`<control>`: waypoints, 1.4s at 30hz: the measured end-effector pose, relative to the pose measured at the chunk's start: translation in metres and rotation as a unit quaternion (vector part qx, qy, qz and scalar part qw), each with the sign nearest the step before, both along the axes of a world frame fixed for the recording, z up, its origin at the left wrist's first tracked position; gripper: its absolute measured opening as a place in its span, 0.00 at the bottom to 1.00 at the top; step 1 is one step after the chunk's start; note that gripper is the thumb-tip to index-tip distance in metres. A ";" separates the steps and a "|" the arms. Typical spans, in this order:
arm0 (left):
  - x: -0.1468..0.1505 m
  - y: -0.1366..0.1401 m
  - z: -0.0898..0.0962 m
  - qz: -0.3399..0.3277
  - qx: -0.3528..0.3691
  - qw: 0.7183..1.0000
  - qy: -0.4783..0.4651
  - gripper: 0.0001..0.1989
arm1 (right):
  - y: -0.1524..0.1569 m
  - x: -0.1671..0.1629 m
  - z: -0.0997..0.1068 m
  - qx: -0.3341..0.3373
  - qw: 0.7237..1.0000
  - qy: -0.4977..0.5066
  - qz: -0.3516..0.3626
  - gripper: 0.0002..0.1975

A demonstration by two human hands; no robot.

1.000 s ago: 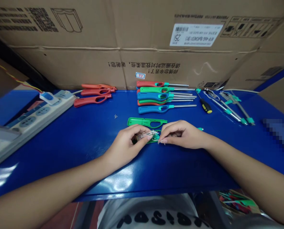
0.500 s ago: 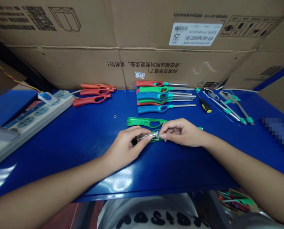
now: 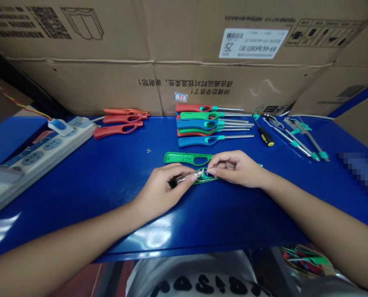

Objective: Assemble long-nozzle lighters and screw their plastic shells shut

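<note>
Clear plastic tube (image 3: 185, 177) is clamped between the left hand's (image 3: 163, 187) thumb and fingers, at the lower green shell half (image 3: 198, 181); inside it or just above, cannot tell. Right hand (image 3: 239, 168) has shifted slightly up and away from the left over the last second, thumb and fingertip pinched together by the tube's end, so more of the lower shell shows; left hand barely moves. Reads as fine fingertip work at that end, not finished. Upper green shell half (image 3: 184, 158) lies just beyond on the blue table (image 3: 233, 218), its right end covered by the right hand. A thin pale strand near the pinch is too small to make out; cannot tell if it's gripped. Dark patch under left fingers unclear. Pixelated patch (image 3: 362, 171) at right edge unreadable.
</note>
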State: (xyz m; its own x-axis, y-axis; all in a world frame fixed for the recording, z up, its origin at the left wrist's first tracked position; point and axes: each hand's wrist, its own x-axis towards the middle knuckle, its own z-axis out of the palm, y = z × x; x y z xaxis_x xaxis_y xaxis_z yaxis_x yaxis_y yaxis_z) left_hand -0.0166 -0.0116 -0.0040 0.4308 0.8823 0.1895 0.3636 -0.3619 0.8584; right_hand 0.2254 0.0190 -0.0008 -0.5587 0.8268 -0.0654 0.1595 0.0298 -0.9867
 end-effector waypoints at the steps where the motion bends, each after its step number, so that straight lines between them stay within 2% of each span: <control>1: 0.000 0.000 0.000 0.001 0.000 1.000 0.002 0.07 | 0.000 0.000 0.000 0.000 1.000 0.000 -0.001 0.12; 25: -0.001 0.001 -0.001 -0.010 0.013 1.000 0.022 0.08 | -0.001 -0.002 -0.002 0.008 0.999 -0.034 -0.018 0.15; 42: 0.000 0.003 -0.003 -0.022 0.018 1.000 -0.003 0.09 | -0.005 -0.008 0.003 -0.006 0.999 -0.032 -0.039 0.17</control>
